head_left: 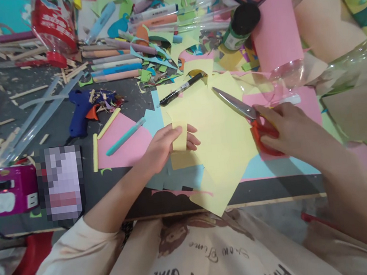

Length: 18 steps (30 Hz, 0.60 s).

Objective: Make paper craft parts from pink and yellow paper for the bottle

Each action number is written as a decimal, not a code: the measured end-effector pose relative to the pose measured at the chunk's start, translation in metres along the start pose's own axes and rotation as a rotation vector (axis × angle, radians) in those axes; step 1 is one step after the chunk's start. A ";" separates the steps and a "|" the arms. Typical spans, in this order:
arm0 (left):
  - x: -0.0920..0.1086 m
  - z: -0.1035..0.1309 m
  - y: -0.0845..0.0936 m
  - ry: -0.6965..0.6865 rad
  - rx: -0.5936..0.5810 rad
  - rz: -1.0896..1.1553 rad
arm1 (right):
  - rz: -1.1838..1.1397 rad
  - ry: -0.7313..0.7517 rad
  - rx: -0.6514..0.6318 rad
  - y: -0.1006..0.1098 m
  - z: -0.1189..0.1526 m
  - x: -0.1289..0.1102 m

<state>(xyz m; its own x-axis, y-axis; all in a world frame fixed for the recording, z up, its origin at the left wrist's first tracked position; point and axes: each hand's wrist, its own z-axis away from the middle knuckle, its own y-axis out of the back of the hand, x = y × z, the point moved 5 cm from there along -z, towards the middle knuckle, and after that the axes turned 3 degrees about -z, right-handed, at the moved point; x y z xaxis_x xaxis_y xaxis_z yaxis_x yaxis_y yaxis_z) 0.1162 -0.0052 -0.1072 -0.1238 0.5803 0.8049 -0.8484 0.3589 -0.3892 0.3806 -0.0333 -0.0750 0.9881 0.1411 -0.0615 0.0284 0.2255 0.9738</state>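
Observation:
Between the thumb and fingers of my left hand (166, 145) is a small yellow paper piece (179, 139), held over larger yellow paper sheets (223, 137). My right hand (286, 129) is on a pair of scissors (263, 130) with orange-red handles; the blades look closed and point up and left across the yellow paper. Above the small piece lies a black marker (181, 89). To the left of my left hand, a teal pen (126, 136) rests on pink paper (124, 142), beside two narrow yellow strips (95, 152).
A blue glue gun (78, 112) lies at the left, near glue sticks and scattered wood sticks. A bottle with a red label (54, 24), several markers (116, 67) and paper scraps crowd the back. A dark-capped bottle (241, 25) leans by a pink paper cylinder (276, 32). A purple box (14, 189) sits front left.

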 end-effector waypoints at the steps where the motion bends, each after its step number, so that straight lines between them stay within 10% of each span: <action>1: 0.000 0.000 0.000 -0.006 0.006 -0.008 | -0.003 0.002 -0.012 0.001 -0.002 -0.001; 18: 0.005 0.003 -0.001 -0.154 -0.031 -0.156 | -0.190 0.140 0.085 0.004 0.004 0.015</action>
<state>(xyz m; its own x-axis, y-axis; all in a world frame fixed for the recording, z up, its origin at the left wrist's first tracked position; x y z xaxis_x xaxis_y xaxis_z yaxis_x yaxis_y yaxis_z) 0.1146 -0.0043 -0.1014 -0.0716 0.3985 0.9144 -0.8476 0.4589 -0.2663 0.3958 -0.0341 -0.0712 0.9333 0.2379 -0.2689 0.2298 0.1796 0.9565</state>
